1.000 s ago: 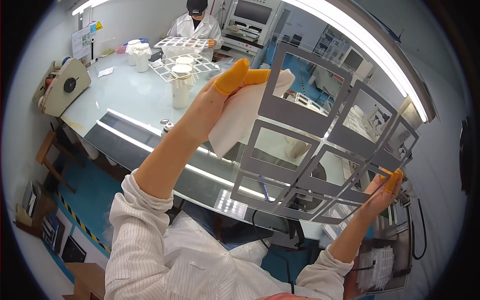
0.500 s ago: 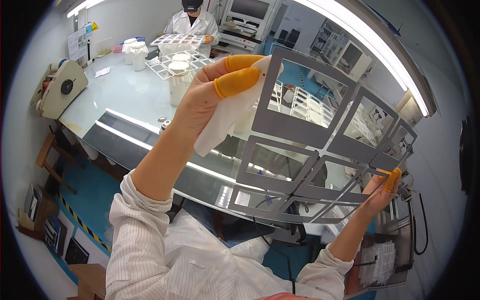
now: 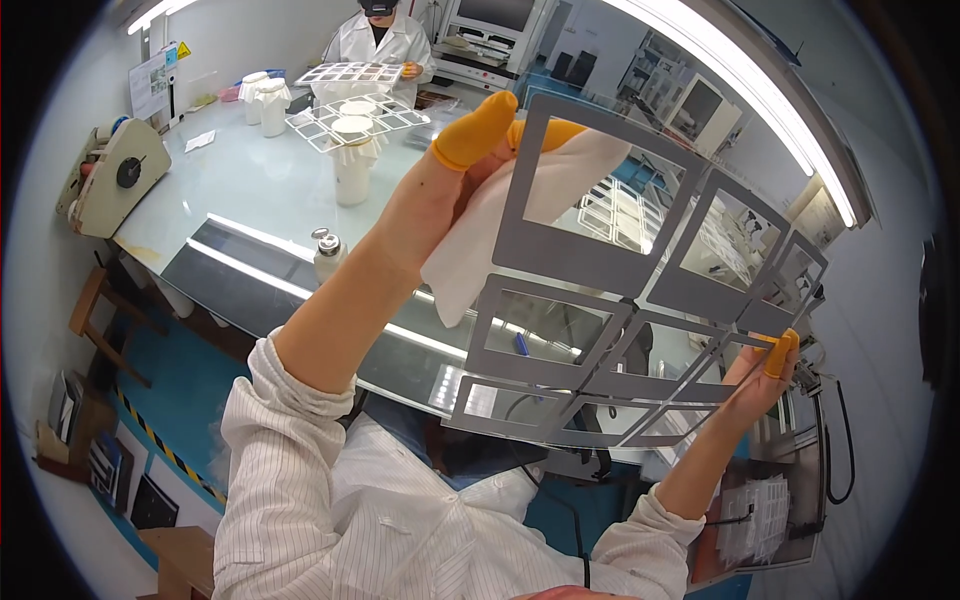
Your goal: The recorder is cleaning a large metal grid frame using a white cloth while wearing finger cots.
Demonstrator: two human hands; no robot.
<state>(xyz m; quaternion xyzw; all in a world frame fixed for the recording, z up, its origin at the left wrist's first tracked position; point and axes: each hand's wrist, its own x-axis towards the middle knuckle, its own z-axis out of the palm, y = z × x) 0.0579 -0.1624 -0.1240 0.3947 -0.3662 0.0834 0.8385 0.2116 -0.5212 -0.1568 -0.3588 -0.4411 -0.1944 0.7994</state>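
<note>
A clear sheet printed with several grey window frames is held up and tilted in front of me. My right hand, with orange finger cots, pinches its right edge. My left hand, in orange finger cots too, holds a thin white wiping cloth against or close to the back of the upper left window. Its thumb points up outside the sheet's left edge, while the fingers reach behind the sheet and show partly through it. The cloth's loose end hangs below the hand.
A glass-topped bench carries a metal-topped pump bottle, cloth-covered white jars and another framed sheet resting on jars. Across it, a co-worker holds a similar sheet. A beige machine stands left; a bright tube lamp hangs overhead.
My left hand has moved right, carrying the cloth from the sheet's upper left edge to behind its upper left window. The thumb has come off the cloth and points up. The right hand stays put.
</note>
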